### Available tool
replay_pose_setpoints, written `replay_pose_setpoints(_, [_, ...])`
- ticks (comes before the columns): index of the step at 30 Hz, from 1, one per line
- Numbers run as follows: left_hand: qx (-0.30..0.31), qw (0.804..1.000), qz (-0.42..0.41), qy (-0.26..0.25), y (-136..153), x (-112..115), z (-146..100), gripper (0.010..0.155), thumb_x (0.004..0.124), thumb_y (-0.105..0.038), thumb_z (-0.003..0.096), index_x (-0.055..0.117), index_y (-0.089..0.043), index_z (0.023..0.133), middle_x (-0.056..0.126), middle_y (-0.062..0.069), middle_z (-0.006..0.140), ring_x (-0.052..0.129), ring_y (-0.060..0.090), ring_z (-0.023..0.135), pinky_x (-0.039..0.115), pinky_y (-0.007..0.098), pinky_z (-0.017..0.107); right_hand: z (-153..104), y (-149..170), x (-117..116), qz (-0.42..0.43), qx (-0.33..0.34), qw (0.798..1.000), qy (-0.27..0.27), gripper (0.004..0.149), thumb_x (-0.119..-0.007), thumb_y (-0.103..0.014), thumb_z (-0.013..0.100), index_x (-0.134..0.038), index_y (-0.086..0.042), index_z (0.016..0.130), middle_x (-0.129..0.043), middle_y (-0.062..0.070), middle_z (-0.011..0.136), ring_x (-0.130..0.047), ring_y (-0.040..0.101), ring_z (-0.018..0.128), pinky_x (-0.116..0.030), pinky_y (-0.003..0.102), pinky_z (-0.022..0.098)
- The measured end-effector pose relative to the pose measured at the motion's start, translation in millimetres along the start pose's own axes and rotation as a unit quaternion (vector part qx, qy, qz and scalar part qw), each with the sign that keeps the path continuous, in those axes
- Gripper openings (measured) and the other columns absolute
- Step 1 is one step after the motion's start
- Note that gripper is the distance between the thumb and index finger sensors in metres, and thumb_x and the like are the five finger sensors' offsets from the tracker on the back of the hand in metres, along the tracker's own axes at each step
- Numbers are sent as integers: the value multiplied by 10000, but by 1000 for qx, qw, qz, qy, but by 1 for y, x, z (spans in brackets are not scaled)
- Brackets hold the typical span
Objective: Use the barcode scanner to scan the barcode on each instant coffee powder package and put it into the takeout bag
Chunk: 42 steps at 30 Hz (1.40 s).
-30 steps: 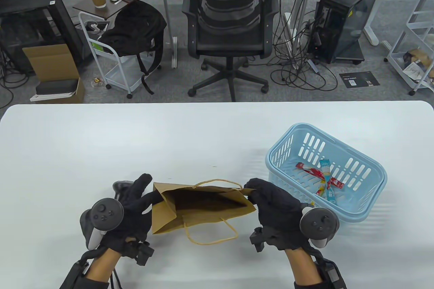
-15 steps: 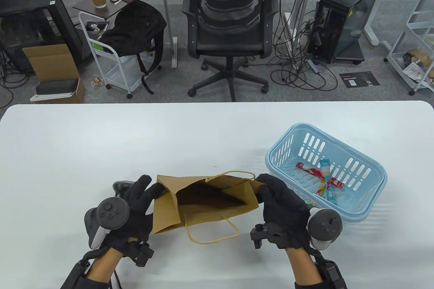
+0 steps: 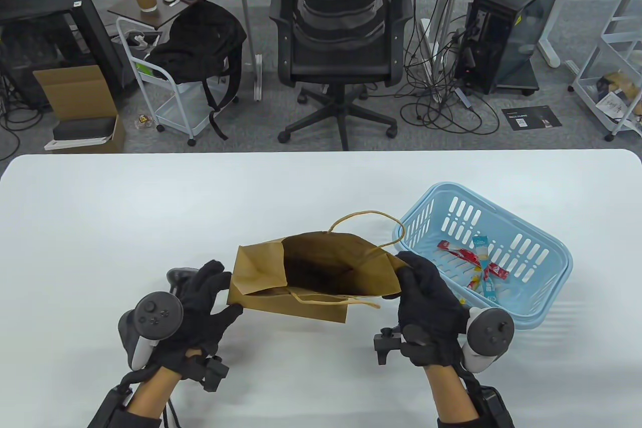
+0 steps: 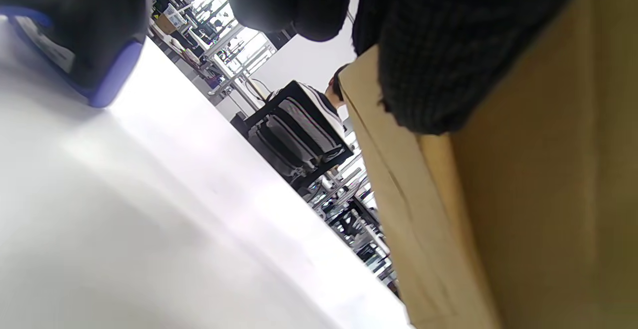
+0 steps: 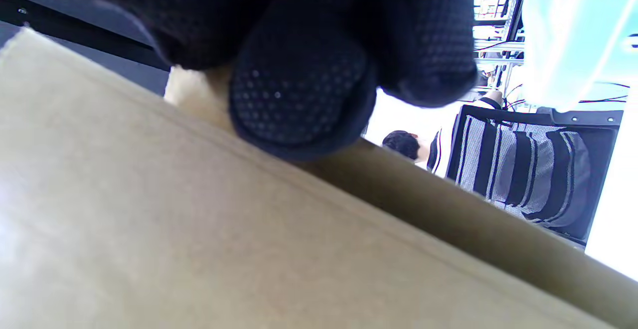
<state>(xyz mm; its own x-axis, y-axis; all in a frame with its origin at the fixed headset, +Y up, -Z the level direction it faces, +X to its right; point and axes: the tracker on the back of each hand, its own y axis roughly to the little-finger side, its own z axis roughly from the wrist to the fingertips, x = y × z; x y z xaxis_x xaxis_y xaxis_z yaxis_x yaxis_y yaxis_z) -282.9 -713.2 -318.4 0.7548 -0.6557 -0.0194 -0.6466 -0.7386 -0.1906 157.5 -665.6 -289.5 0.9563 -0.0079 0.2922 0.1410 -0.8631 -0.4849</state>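
Brown paper takeout bag: near the front edge of the surface, around the middle, held between both hands with its mouth gaping upward and away from the person; one twine handle arcs up at the far side, the other lies across the near panel
Left hand: at the bag's left end, thumb and fingers pinching the folded side panel; the left wrist view shows a gloved fingertip pressed onto the paper
Right hand: curled round the bag's right edge, clamped on it; the right wrist view shows a fingertip on the rim fold
Bag's long axis: runs left to right along the front edge, from one hand to the other
Coffee packages: thin sticks, red and pale blue, lying crossed in the blue basket toward the right edge of the surface, just beyond the right hand
Nearer hand: the right, by my reading; the basket sits just beside it, well apart from the left
Barcode scanner: possibly the dark object behind the left hand; too hidden to tell
Step in hand: opening and standing the bag, as I judge; no package scanned or bagged yet
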Motion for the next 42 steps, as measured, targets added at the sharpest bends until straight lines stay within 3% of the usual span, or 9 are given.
replay_pose_setpoints(10, [32, 997, -55, -51, -6, -19, -2, 425, 808, -439, 395, 819, -286, 792, 566, -114, 1113, 619, 234, 1090, 492, 520, 834, -2, 0, 3, 24, -26, 999, 25, 404, -809, -374, 457, -861, -221, 828, -1053, 61, 602, -1084, 70, 282, -959, 304, 330])
replay_pose_setpoints(15, [38, 981, -186, -37, 10, -62, 7, 416, 833, -401, 363, 893, -269, 752, 699, -176, 1031, 725, 168, 1036, 503, 509, 849, 4, -29, 30, 16, 17, 996, 87, 401, -824, -380, 428, -885, -235, 797, -1054, 23, 532, -998, 25, 141, -907, 271, 229])
replay_pose_setpoints(17, [68, 961, -269, -3, 10, -63, 8, 405, 875, -340, 376, 901, -186, 750, 710, -118, 1023, 707, 230, 1023, 483, 541, 829, 2, -28, 31, -31, 8, 997, 75, 402, -804, -397, 438, -868, -255, 809, -1048, -9, 543, -1000, 8, 158, -908, 253, 244])
replay_pose_setpoints(20, [67, 977, -202, 20, 8, -61, 8, 403, 851, -408, 374, 875, -242, 740, 723, -139, 1017, 746, 199, 1013, 521, 533, 825, 3, -22, 32, -11, -1, 996, 90, 403, -795, -402, 458, -848, -268, 834, -1032, -11, 577, -999, 37, 177, -899, 277, 264])
replay_pose_setpoints(23, [78, 960, -265, 44, 6, -56, 8, 400, 849, -404, 382, 873, -214, 733, 737, -96, 1005, 758, 236, 989, 533, 551, 800, 5, -17, 35, -35, -17, 995, 89, 404, -790, -414, 472, -837, -285, 853, -1037, -25, 605, -1012, 42, 211, -902, 284, 289])
replay_pose_setpoints(25, [75, 951, -296, 57, 8, -51, 7, 397, 834, -410, 392, 864, -209, 733, 737, -83, 1000, 760, 244, 979, 537, 552, 793, 4, -13, 32, -39, -39, 995, 78, 429, -800, -418, 488, -799, -317, 906, -1009, -12, 724, -1027, 70, 291, -898, 309, 345])
replay_pose_setpoints(30, [50, 940, -336, 20, 11, -43, 6, 399, 831, -401, 396, 849, -200, 739, 724, -68, 1003, 749, 258, 974, 540, 551, 787, 0, -15, 18, -82, -35, 995, 46, 764, -814, -545, 487, -447, -331, 1123, -570, 146, 1126, -972, 166, 579, -831, 362, 485])
replay_pose_setpoints(36, [50, 958, -282, -30, 5, -38, 1, 398, 819, -394, 403, 820, -206, 754, 691, -71, 1015, 718, 254, 987, 521, 543, 797, -11, -15, -11, -137, -55, 989, -25, 771, -834, -697, 436, -592, -281, 1039, -764, 68, 954, -1001, 154, 503, -864, 347, 424])
replay_pose_setpoints(42, [61, 965, -244, -66, -2, -31, -4, 397, 808, -388, 410, 793, -208, 764, 670, -74, 1022, 700, 251, 994, 513, 536, 801, -25, -2, -41, -185, -120, 972, -80, 641, -896, -642, 420, -791, -226, 897, -944, 64, 717, -1083, 144, 393, -933, 335, 334])
